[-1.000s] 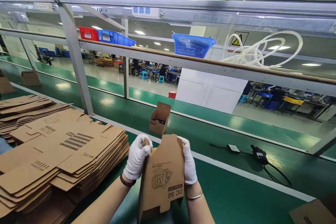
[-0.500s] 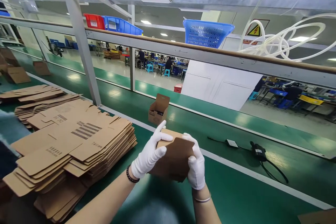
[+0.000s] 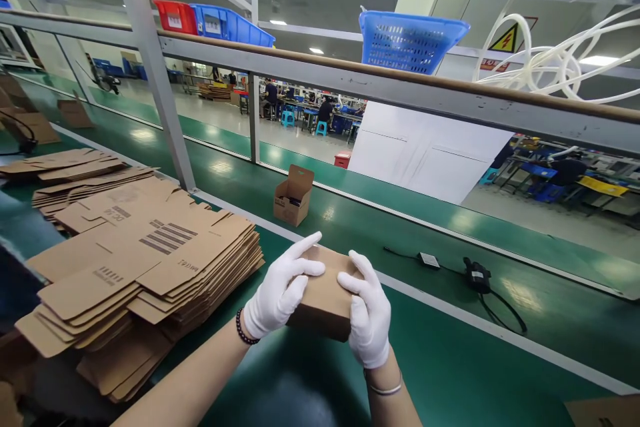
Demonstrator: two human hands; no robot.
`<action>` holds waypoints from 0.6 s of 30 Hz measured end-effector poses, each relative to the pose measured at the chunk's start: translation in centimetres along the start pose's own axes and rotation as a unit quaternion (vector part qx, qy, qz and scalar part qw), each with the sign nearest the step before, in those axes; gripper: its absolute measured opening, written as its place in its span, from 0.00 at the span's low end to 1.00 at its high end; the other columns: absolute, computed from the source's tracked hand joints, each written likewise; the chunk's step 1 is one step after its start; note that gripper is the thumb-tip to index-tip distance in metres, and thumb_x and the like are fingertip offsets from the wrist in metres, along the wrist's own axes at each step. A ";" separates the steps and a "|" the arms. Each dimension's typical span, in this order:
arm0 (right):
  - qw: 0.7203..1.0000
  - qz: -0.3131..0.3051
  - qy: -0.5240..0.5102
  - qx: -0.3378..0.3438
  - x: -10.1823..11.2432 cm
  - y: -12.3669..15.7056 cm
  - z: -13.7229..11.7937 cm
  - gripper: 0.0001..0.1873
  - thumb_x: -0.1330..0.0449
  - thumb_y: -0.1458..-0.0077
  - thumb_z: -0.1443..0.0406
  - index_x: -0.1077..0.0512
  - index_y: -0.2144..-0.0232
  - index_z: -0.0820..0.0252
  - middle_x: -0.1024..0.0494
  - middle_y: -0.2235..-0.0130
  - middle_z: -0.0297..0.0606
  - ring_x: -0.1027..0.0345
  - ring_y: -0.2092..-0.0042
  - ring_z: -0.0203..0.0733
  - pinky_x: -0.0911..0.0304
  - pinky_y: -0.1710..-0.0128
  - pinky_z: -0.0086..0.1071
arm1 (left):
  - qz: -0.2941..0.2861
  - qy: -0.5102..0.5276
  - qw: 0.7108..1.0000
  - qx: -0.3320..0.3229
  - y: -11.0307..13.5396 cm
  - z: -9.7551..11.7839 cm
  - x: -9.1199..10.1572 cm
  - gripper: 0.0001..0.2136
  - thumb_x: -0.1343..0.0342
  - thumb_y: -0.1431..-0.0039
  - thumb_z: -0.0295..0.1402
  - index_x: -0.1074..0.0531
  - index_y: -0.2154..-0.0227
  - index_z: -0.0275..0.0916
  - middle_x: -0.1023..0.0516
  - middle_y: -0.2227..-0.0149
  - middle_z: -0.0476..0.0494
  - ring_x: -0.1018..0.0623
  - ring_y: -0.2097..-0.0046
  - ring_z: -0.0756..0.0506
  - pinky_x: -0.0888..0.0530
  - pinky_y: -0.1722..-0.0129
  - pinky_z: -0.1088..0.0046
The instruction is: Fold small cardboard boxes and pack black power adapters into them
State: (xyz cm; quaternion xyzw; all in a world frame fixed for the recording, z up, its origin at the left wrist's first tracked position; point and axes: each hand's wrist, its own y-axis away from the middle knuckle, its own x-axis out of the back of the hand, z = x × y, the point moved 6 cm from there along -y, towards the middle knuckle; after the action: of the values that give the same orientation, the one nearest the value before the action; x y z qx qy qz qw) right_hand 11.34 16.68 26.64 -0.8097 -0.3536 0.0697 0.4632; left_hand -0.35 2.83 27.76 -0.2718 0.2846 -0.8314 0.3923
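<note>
Between my two white-gloved hands is a small brown cardboard box [image 3: 325,290], held above the green work surface. My left hand [image 3: 285,287] grips its left side, with the index finger stretched out past the top edge. My right hand [image 3: 369,307] is wrapped round the right side, fingers lying on the top face. The face turned up looks closed; the box's underside and far side are hidden. To the left lies a stack of flat cardboard box blanks [image 3: 165,240] with dark print.
An open cardboard box [image 3: 294,197] with dark contents stands on the green conveyor belt [image 3: 220,167]. Further right on the belt lies a black device with a cable [image 3: 477,275]. A metal rail [image 3: 340,77] crosses ahead, bearing a blue basket [image 3: 411,40]. Another cardboard piece [image 3: 605,411] lies at lower right.
The raised flap on the box is now folded down, and its top looks closed. My right fingers have moved onto the top. The open box and cabled device shifted slightly left in view.
</note>
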 end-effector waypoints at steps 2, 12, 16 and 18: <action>1.000 0.003 -0.014 -0.008 0.1 -0.2 -0.1 0.12 0.48 0.41 0.65 0.24 0.68 0.54 0.25 0.48 0.43 0.35 0.42 0.57 0.38 0.45 0.59 | -0.002 0.001 1.000 0.016 -0.1 0.0 -0.1 0.13 0.51 0.38 0.39 0.22 0.67 0.40 0.32 0.39 0.37 0.29 0.41 0.35 0.36 0.39 0.55; 0.999 0.032 -0.035 -0.022 1.8 0.0 0.8 0.16 0.45 0.39 0.56 0.28 0.53 0.54 0.34 0.39 0.46 0.40 0.38 0.59 0.43 0.41 0.58 | -0.085 0.101 0.979 0.154 1.2 -2.2 -1.4 0.52 0.25 0.68 0.38 0.45 0.38 0.44 0.41 0.36 0.30 0.35 0.38 0.29 0.33 0.42 0.49; 0.979 0.147 -0.089 -0.109 3.2 -0.7 4.2 0.25 0.50 0.36 0.50 0.32 0.45 0.56 0.36 0.37 0.47 0.43 0.36 0.55 0.48 0.38 0.55 | 0.134 0.239 0.931 0.242 1.0 -3.9 1.3 0.46 0.28 0.61 0.42 0.45 0.39 0.45 0.32 0.43 0.37 0.28 0.44 0.35 0.31 0.43 0.53; 0.955 0.174 -0.124 -0.207 3.5 -1.0 6.7 0.27 0.47 0.38 0.49 0.33 0.43 0.57 0.34 0.38 0.47 0.40 0.38 0.53 0.45 0.38 0.53 | 0.241 0.322 0.873 0.274 0.9 -4.6 3.0 0.35 0.33 0.53 0.44 0.38 0.42 0.43 0.27 0.47 0.39 0.25 0.47 0.37 0.27 0.46 0.57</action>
State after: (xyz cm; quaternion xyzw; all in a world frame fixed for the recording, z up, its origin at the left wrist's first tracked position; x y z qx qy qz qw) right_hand 10.47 23.97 24.40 -0.9218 -0.2686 0.1743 0.2184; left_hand -4.65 1.13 24.68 0.2068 0.2124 -0.7973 0.5257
